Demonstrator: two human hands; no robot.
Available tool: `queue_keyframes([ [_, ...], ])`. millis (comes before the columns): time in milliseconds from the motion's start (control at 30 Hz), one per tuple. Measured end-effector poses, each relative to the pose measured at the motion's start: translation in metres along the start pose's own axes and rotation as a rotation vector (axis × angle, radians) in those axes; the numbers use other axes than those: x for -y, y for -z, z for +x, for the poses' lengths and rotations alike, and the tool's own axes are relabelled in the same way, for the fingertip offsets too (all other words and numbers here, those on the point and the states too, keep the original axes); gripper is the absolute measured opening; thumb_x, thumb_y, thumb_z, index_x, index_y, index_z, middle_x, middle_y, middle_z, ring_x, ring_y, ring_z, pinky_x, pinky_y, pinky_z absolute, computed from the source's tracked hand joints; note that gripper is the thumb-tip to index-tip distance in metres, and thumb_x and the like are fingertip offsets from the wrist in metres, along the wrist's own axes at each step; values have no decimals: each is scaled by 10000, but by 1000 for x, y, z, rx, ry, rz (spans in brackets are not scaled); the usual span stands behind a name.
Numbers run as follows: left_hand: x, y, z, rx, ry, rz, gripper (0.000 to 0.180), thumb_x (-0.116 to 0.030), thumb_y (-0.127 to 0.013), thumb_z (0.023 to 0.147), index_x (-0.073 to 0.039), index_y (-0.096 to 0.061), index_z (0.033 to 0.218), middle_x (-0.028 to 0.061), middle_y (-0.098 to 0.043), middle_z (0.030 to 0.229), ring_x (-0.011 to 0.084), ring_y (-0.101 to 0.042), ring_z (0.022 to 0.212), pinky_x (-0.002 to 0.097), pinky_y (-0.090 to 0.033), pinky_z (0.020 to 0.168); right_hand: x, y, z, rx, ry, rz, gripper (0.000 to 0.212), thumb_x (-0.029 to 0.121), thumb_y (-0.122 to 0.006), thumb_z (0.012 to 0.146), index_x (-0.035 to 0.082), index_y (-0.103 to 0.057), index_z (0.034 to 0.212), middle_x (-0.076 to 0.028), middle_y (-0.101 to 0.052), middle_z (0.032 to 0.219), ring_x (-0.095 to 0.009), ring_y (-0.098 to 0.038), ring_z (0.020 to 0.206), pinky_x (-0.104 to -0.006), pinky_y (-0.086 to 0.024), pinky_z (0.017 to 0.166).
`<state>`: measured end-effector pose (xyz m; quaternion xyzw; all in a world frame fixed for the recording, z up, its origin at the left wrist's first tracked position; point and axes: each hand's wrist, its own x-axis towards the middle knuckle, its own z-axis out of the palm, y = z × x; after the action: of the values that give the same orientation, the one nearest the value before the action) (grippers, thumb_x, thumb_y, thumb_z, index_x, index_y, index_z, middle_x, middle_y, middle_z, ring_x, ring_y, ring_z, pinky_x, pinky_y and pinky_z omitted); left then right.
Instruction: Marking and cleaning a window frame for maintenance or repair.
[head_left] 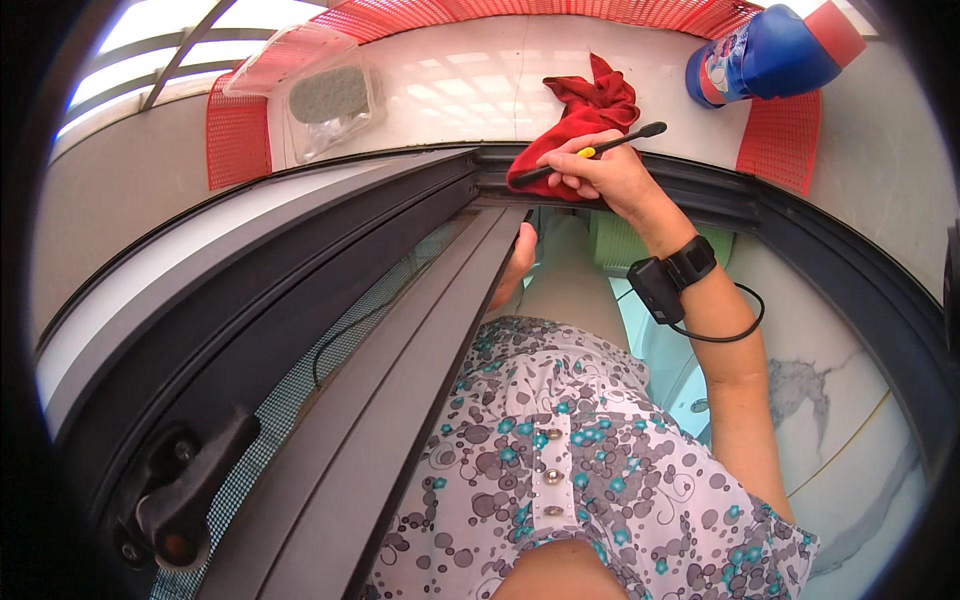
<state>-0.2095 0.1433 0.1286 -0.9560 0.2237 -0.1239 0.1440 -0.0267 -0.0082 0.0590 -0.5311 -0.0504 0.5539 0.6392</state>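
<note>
My right hand [600,175] is closed round a slim black brush [622,138] with a yellow band, shaped like a toothbrush. It is over the dark window frame [710,205], and the brush's lower end lies across a crumpled red cloth [600,100]. The cloth spreads from the white ledge down over the frame's edge, just under my fingers. At the edge of the grey window sash [390,400], part of my left hand [515,265] shows, gripping it; most of those fingers are hidden behind the sash.
On the white ledge [450,90] a clear plastic box [365,115] holds a grey-green sponge [328,95]. A blue bottle [765,60] with a red cap stands far right. Red perforated guards [238,135] edge the ledge. A black handle [190,500] juts out at lower left beside mesh.
</note>
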Motion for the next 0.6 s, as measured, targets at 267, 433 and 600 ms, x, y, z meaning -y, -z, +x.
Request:
queue_keyframes([
  [267,-5,-4,-2,4,72,-96,352,-204,-728,826,-162,-580,1143,73,-635,963,251,-636,839,366,-518,762,-19,-19,13,101,336,-566,152,89,-681,848,-17,-717,952,-60,-701,792,-107,-618,725,-248,-490,672],
  [433,-4,-8,-1,-91,17,106,275,-147,-643,847,-229,-638,1109,-49,-671,908,113,-653,765,239,-558,661,-29,-26,32,168,555,-563,124,74,-681,835,18,-730,934,-100,-705,807,-157,-636,712,-268,-487,652],
  [600,-17,-7,0,-67,191,-143,247,-140,-604,869,-180,-642,1110,-2,-663,984,165,-657,845,297,-550,738,-26,-30,36,239,631,-705,122,75,-683,826,-1,-710,917,-142,-679,779,-271,-649,710,-340,-508,651],
])
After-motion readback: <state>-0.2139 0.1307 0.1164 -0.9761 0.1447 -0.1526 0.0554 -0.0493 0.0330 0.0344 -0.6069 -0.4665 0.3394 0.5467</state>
